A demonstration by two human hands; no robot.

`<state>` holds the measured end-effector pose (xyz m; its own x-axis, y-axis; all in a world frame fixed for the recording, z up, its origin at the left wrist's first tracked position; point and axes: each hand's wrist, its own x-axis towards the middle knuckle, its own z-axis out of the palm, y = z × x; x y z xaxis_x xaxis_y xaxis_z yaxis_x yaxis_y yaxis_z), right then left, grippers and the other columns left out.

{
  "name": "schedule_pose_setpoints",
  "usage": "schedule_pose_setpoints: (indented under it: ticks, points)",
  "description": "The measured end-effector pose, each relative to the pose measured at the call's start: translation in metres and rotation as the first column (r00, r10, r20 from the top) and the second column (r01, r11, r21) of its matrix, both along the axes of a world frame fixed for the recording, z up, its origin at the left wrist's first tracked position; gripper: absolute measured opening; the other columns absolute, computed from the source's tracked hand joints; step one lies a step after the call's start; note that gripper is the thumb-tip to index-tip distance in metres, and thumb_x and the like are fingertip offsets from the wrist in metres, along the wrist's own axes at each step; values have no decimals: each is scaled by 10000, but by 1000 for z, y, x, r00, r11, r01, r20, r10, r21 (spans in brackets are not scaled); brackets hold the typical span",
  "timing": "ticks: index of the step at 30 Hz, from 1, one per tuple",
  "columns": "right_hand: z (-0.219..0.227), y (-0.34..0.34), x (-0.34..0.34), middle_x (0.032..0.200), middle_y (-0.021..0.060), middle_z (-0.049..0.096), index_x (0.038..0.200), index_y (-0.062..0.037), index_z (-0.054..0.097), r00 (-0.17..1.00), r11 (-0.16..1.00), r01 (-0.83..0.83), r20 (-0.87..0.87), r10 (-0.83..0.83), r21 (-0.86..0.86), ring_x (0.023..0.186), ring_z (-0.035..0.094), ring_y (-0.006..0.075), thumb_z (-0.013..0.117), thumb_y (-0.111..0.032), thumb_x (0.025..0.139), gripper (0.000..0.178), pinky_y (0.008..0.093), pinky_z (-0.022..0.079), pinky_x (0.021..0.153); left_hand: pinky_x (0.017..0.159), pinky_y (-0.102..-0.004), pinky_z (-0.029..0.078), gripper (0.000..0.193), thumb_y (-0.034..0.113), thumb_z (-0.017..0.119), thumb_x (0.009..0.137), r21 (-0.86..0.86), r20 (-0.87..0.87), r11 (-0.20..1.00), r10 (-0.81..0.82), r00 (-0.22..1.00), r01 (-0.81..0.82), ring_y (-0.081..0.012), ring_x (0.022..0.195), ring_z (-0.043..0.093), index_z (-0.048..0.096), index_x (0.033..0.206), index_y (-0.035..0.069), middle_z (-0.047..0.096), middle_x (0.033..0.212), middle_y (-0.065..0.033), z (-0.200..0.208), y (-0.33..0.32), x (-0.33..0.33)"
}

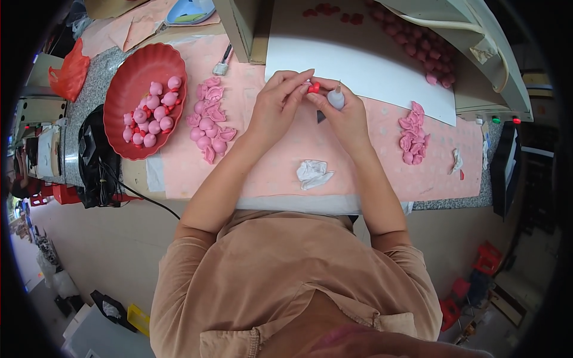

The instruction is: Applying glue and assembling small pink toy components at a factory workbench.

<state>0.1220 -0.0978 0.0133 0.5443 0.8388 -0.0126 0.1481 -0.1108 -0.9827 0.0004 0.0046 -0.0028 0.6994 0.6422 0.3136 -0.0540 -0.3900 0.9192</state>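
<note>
Red, small, glossy lobed piece [314, 87] is pinched btwn fingertips of L hand [282, 102] & R hand [351, 118], above pink patterned cloth [268, 179]; R hand also closes round a whitish squeeze bottle w/ thin tip [336, 99]. Piece looks light, maybe slippery; stiff or soft, can't tell. Edges are prob. the best hold; bottle seems soft-walled, so grip its body lightly. Around: crumpled white tissue [314, 174] nearer the body; pink ruffled cluster w/ balls [209, 116] to L, ruffled pink cluster [414, 134] to R; red scalloped bowl [113, 107] of pink balls [159, 113] far L. Pale shelf upright [239, 30] near L hand may block forward reach.
</note>
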Motion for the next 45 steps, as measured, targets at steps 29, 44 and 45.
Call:
schedule_pose_setpoints:
  ticks: [29, 44, 45]
  points:
    - [-17, 0, 12, 980, 96, 661, 1105, 38, 603, 863, 991, -116, -488, 135, 68, 882, 657, 167, 619, -221, 925, 316, 271, 526, 794, 667, -420, 446, 263, 190, 501, 963, 322, -156, 947, 50, 986, 3, -330, 729, 554, 562, 829, -27, 561, 781, -164, 4, 2, 1]
    - [5, -3, -1, 1054, 71, 603, 1170, 2, 549, 576, 993, 21, -814, 84, 117, 947, 603, 143, 600, -244, 933, 346, 295, 543, 868, 921, -329, 480, 423, 80, 644, 871, 115, 92, 988, -117, 989, 106, -224, 1095, 579, 522, 1273, 28, 575, 1224, -127, 9, 6, -6]
    - [11, -4, -4, 1054, 71, 603, 1170, 2, 549, 572, 993, 6, -814, 96, 121, 947, 603, 143, 600, -244, 933, 346, 295, 543, 868, 936, -333, 474, 454, 75, 641, 874, 134, 107, 978, -172, 979, 157, -220, 1117, 572, 505, 1304, 33, 574, 1232, -121, 5, 6, -6]
